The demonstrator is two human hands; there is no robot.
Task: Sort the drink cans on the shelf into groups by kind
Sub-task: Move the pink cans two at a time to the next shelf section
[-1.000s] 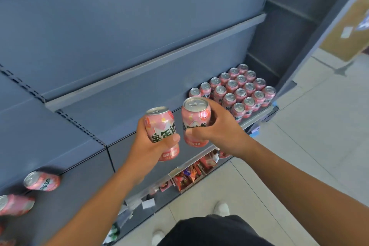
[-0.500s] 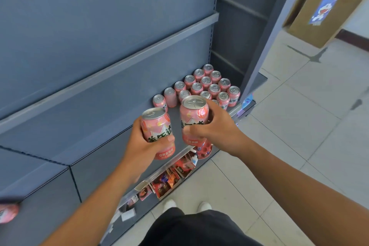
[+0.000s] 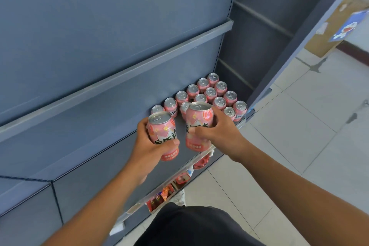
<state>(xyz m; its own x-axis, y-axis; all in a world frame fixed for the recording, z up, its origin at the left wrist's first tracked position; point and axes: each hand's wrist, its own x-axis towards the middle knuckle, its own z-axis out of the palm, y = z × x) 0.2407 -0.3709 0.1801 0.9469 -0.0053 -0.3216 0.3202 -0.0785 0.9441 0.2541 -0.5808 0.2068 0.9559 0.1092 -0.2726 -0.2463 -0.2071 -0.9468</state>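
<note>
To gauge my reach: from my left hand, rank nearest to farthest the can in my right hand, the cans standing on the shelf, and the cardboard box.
1. Pink can in the right hand, just right of the left hand.
2. Standing cans, behind, at the shelf's right end.
3. Cardboard box, far upper right, beyond the shelving.

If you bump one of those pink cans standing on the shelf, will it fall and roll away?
A bump would probably tip it: the standing cans are taller than wide. Packed neighbours would likely catch inner ones. The front corner can, being round, might roll off the shelf.
</note>
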